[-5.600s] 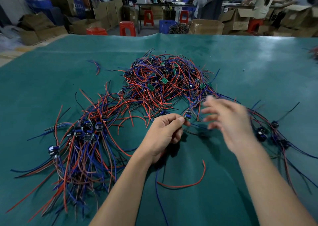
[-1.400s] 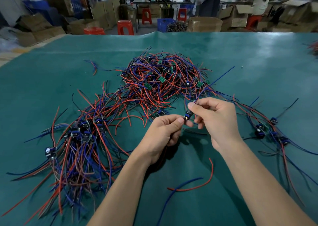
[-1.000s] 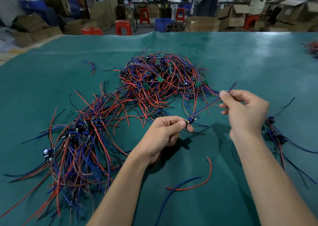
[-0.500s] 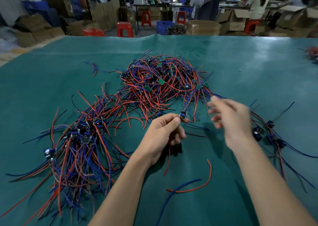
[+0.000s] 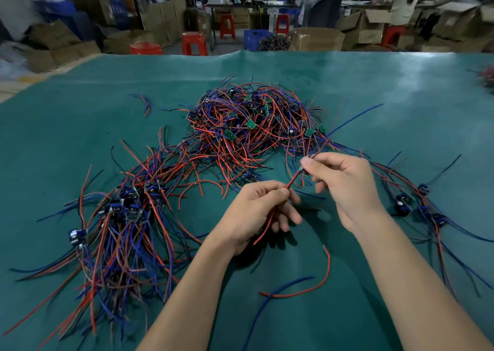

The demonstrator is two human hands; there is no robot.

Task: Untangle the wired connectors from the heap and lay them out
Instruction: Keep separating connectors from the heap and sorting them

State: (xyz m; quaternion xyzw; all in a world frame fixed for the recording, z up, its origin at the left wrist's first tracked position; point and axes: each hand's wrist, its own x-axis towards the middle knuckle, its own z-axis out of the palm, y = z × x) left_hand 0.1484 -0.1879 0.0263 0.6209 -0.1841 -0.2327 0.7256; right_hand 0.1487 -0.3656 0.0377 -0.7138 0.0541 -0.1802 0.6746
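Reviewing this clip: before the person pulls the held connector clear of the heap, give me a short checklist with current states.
1. Left hand pinches the red wire: ok.
2. Right hand pinches the connector end: ok.
3. Red wire taut between the hands, no loop: ok.
4. Connector's other wires free of the heap: cannot tell; strands cross behind the right hand.
5. Bare mat near the person for laying out: ok, though a loose red and blue wire lies there.
6. Sorted bundle on the left apart from the held wire: ok.
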